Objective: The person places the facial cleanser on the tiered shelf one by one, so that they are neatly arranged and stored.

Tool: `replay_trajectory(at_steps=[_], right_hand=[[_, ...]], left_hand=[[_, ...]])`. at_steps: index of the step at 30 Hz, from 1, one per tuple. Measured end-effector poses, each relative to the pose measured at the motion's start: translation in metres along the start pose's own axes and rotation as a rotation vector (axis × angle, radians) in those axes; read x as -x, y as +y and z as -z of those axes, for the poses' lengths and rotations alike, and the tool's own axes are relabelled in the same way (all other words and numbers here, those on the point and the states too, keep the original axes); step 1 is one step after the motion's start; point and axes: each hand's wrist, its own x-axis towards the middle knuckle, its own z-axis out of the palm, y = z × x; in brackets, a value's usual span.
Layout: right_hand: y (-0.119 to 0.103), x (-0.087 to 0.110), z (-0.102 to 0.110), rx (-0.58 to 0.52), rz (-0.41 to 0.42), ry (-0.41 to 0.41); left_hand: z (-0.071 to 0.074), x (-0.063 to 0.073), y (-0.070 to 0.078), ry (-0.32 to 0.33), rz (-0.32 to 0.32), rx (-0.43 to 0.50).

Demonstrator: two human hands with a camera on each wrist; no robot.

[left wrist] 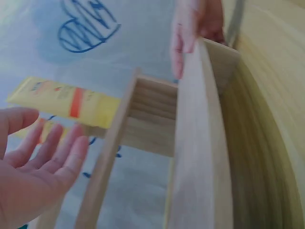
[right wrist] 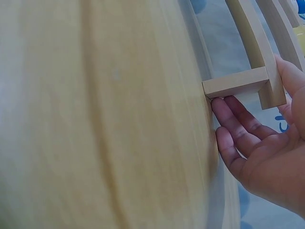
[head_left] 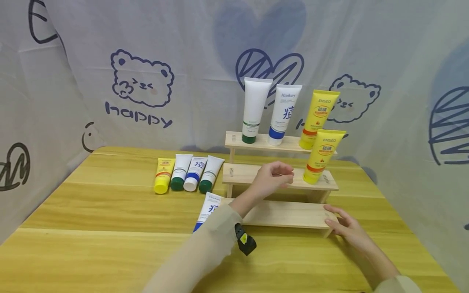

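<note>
My left hand [head_left: 272,177] hovers over the middle step of the wooden stepped stand [head_left: 282,213], fingers loosely bent and holding nothing. Just right of it, a yellow tube [head_left: 322,156] stands cap-down on that step; in the left wrist view the same yellow tube [left wrist: 66,100] lies beyond my fingertips. My right hand [head_left: 346,228] grips the right end of the lowest step, with its fingers [right wrist: 236,124] against the side support. Upright on the top step are a white tube with green cap [head_left: 255,110], a white tube with blue band [head_left: 283,114] and another yellow tube [head_left: 316,118].
Left of the stand, a yellow tube [head_left: 163,175] and several white tubes [head_left: 181,171] lie in a row on the wooden table [head_left: 91,211]. Partly behind my left forearm lies a white-and-blue tube [head_left: 207,209]. A printed cloth [head_left: 198,61] hangs behind the table.
</note>
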Motion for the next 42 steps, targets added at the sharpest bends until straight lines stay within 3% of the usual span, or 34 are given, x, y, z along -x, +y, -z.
replay_trajectory(at_steps=[6, 14, 32, 42], right_hand=[[-0.001, 0.001, 0.000, 0.009, -0.021, 0.012], [-0.003, 0.001, 0.000, 0.009, -0.032, 0.012], [-0.002, 0.000, 0.001, 0.001, -0.040, -0.024], [-0.004, 0.000, 0.001, 0.000, -0.055, -0.018]], left_hand=[[0.020, 0.015, 0.006, -0.102, 0.080, -0.012], [0.041, 0.033, 0.006, -0.127, 0.092, -0.029], [0.103, 0.072, -0.001, 0.027, 0.049, -0.067], [0.132, 0.091, -0.005, 0.090, 0.077, -0.172]])
